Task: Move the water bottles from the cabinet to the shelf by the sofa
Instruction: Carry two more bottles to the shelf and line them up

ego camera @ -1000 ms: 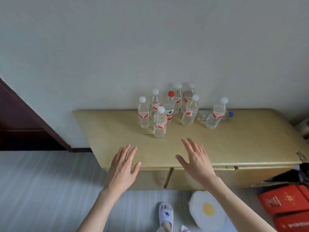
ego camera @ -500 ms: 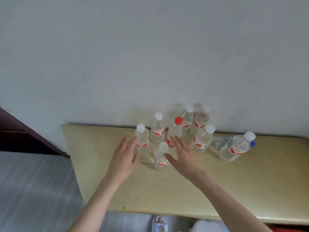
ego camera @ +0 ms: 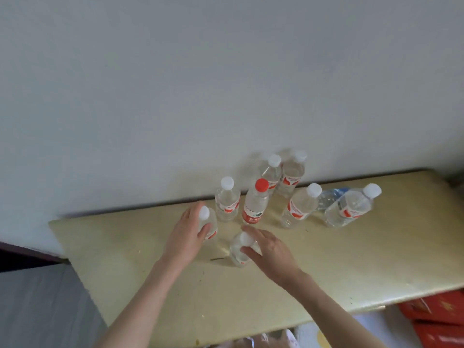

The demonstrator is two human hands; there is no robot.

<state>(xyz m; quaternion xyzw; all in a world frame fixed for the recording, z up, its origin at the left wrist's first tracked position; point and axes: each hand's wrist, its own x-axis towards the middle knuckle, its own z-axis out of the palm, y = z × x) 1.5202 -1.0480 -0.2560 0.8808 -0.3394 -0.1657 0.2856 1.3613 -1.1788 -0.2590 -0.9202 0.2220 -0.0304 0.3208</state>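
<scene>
Your hands have come forward from the near edge of the cabinet [ego camera: 376,259] and each has now reached a bottle: your left hand [ego camera: 187,236] wraps the far-left bottle [ego camera: 209,223], your right hand [ego camera: 270,249] curls round the nearest bottle [ego camera: 239,249]. Both bottles look not yet lifted, and the other upright bottles [ego camera: 254,204] wait by the wall, so carrying to the shelf is only beginning

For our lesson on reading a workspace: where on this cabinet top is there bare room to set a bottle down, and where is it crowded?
Free: the cabinet top right of the right hand, in front of the white-capped bottles; also the left end, left of the left hand, and the front strip between the forearms. Crowded: the back middle by the wall, around the red-capped bottle.
</scene>
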